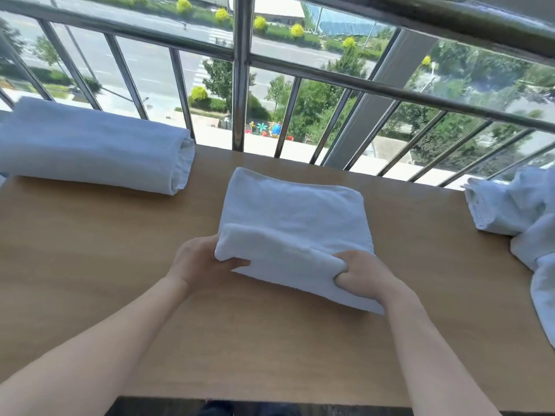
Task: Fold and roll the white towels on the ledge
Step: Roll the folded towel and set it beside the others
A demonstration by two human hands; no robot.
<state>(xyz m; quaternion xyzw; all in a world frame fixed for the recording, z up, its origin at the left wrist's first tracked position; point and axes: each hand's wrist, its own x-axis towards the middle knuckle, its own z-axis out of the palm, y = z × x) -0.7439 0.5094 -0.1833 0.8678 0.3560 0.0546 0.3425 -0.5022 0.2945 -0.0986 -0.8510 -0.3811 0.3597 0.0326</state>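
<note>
A folded white towel [292, 214] lies in the middle of the wooden ledge [120, 250], its near edge turned up into the start of a roll. My left hand [199, 259] grips the left end of that rolled edge, thumb on top. My right hand [362, 273] grips the right end, fingers curled into the cloth. A finished rolled towel [90, 145] lies at the back left. Loose, crumpled white towels [522, 217] are heaped at the right edge.
Behind the ledge runs a metal railing [240, 73] with upright bars, and past it a drop to a street and trees. The ledge's near edge [270, 400] is just below my forearms. Bare wood shows to the left of and in front of the middle towel.
</note>
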